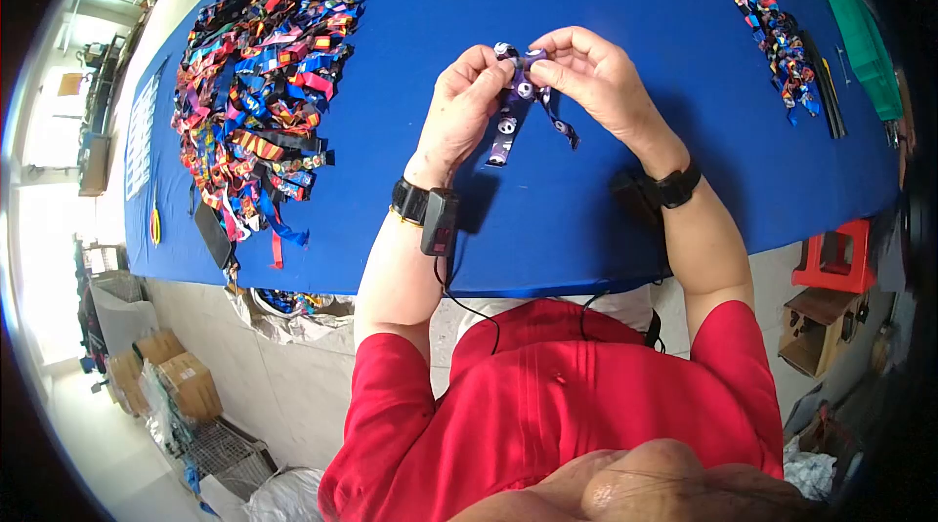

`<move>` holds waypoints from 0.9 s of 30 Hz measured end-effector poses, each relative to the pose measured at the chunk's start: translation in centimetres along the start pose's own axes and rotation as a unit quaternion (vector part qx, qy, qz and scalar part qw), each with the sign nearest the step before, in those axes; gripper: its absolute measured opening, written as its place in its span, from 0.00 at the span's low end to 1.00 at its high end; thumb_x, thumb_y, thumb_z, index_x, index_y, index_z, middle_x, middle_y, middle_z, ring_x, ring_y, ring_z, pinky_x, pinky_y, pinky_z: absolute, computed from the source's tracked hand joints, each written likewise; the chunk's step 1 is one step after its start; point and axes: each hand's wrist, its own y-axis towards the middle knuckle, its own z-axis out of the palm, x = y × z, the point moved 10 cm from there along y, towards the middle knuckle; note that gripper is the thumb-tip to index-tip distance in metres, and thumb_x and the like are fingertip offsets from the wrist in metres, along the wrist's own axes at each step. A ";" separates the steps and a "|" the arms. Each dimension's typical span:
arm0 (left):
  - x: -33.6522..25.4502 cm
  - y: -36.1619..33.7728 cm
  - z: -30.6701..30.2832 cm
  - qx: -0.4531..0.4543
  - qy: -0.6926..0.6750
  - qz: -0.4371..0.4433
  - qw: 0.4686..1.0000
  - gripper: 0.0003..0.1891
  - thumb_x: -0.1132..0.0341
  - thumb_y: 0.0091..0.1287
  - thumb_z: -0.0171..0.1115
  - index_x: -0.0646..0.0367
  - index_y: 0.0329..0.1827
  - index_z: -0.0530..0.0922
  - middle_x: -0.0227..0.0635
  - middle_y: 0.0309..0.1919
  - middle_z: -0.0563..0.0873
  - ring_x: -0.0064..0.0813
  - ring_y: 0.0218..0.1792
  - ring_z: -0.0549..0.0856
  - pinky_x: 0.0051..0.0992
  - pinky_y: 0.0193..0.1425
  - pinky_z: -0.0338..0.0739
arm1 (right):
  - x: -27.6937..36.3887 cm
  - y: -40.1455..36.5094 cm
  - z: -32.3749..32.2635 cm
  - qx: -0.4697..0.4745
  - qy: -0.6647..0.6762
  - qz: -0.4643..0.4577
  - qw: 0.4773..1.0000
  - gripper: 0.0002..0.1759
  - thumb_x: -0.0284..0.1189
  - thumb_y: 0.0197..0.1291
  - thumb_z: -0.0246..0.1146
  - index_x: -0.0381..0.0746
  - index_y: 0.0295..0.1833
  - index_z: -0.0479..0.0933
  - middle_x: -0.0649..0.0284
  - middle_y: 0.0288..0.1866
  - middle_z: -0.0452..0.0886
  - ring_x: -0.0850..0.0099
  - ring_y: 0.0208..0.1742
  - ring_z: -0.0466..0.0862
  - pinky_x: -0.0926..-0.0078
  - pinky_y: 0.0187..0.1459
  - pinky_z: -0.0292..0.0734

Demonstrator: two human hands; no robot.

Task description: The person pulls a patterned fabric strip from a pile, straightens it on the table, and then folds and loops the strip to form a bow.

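Observation:
Above the blue-covered table, my left hand pinches a dark purple ribbon strap printed with white round motifs. My right hand grips the same strap a little to the right, thumb and forefinger pressed together on it. Between the fingertips the strap is folded or looped, though the fingers cover the exact fold. One flat end hangs down below my left fingers, while a thinner, twisted end dangles under my right hand. Each wrist wears a black band, and the left one carries a small black box with a cable.
A big heap of colourful printed straps covers the left of the blue table. A long row of bundled straps lies at the right, beside black strips and a green tray. A red stool stands below the right edge.

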 end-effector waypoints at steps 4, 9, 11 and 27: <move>-1.4 -0.2 0.9 -0.004 -0.073 0.048 0.996 0.05 0.69 0.81 0.60 0.57 0.45 0.81 0.37 0.48 0.90 0.33 0.50 0.90 0.32 0.61 0.82 | 0.4 -0.1 -1.5 -0.070 0.012 -0.002 0.997 0.10 0.24 0.73 0.66 0.31 0.55 0.81 0.62 0.46 0.88 0.77 0.49 0.88 0.79 0.54 0.84; -1.8 -0.1 -0.5 -0.033 -0.100 0.082 0.991 0.05 0.67 0.81 0.61 0.58 0.48 0.83 0.36 0.45 0.90 0.33 0.46 0.91 0.34 0.56 0.85 | 0.7 0.0 -3.2 -0.126 0.012 -0.039 0.991 0.09 0.27 0.74 0.67 0.33 0.54 0.82 0.65 0.45 0.88 0.80 0.44 0.86 0.80 0.48 0.82; -1.7 -0.1 -1.0 -0.048 -0.099 0.077 0.991 0.06 0.67 0.81 0.62 0.59 0.49 0.83 0.34 0.43 0.90 0.32 0.44 0.92 0.32 0.54 0.86 | 0.4 0.0 -3.4 -0.125 0.017 -0.044 0.991 0.09 0.27 0.74 0.67 0.34 0.54 0.82 0.65 0.45 0.88 0.80 0.44 0.86 0.80 0.49 0.82; -1.9 -0.2 -1.4 -0.077 -0.080 0.072 0.991 0.06 0.70 0.78 0.64 0.64 0.49 0.85 0.36 0.45 0.91 0.28 0.41 0.91 0.32 0.52 0.89 | 0.4 -0.1 -3.2 -0.129 0.074 -0.034 0.988 0.09 0.25 0.73 0.67 0.34 0.54 0.81 0.64 0.46 0.88 0.79 0.44 0.87 0.79 0.50 0.83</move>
